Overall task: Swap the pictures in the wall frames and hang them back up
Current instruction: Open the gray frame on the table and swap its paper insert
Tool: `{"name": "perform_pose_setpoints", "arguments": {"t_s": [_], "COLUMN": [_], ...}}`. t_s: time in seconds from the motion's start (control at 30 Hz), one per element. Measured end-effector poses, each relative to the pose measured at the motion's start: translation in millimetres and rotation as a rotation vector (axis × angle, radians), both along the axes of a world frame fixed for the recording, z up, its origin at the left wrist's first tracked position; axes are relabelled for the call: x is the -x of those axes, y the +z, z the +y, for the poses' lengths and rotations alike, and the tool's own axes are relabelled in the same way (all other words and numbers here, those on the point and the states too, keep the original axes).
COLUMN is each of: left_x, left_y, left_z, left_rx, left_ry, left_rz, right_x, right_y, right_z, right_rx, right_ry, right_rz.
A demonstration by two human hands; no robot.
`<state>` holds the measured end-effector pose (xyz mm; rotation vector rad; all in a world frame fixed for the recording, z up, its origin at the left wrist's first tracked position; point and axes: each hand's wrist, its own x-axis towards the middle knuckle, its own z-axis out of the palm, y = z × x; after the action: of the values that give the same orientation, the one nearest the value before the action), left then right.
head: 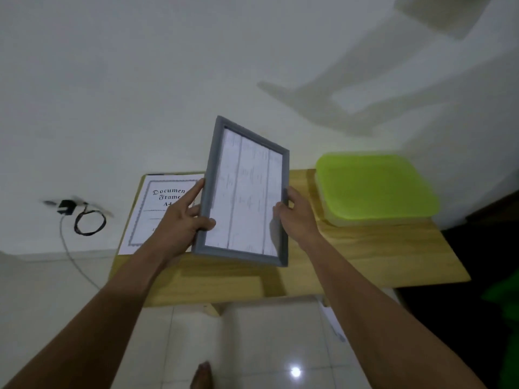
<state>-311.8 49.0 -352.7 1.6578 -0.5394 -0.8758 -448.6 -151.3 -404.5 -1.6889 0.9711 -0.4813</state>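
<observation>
On the white wall at far left hangs one black plug (65,207), with one looped black cable (90,223) beside it and a thin grey lead trailing down toward the floor.

One wooden table (365,256) stands against the wall. At its left end lies one printed sheet (153,217), flat, with a decorative border and the words "Document Frame A4", partly hidden by the left hand.

The left hand (182,217) grips the left edge of the single grey picture frame (209,192): the thumb is curled over the front of the moulding and the fingers lie behind it. The frame is held upright over the middle of the table, turned at an angle with its front toward the camera. It contains a pale picture crossed by vertical lines, too blurred to read. Whether the frame's lower edge touches the tabletop I cannot tell.

The right hand (295,214) clasps the frame's right edge, fingertips wrapped onto the front.

At the table's right end sits one container with a lime-green lid (376,186), well apart from the frame.

One foot (200,374) shows on the tiled floor below.
</observation>
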Motion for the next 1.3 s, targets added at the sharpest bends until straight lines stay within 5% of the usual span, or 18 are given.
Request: {"name": "perform_pose_setpoints", "arguments": {"t_s": [0.37,0.73,0.9,0.97,1.1,1.3], "left_x": [30,75,58,43,18,1], "left_y": [7,-12,-41,-54,-84,-118], "left_z": [-19,-54,-64,-64,-64,-65], "left_rx": [0.015,0.044,-0.134,-0.284,-0.324,-0.304], "left_ry": [-0.099,-0.171,0.127,0.147,0.165,0.155], "left_rz": [-0.264,-0.379,-0.460,-0.392,0.078,0.025], "right_x": [-46,-21,6,15,23,18], "right_y": [49,41,21,11,-13,-51], "right_z": [15,-10,-31,-38,-47,-56], "right_rx": [-0.023,-0.304,-0.409,-0.439,-0.469,-0.296], "right_ry": [0.262,0.022,-0.097,-0.112,-0.096,-0.064], "right_rz": [-0.066,-0.351,-0.335,-0.320,-0.264,0.071]}}
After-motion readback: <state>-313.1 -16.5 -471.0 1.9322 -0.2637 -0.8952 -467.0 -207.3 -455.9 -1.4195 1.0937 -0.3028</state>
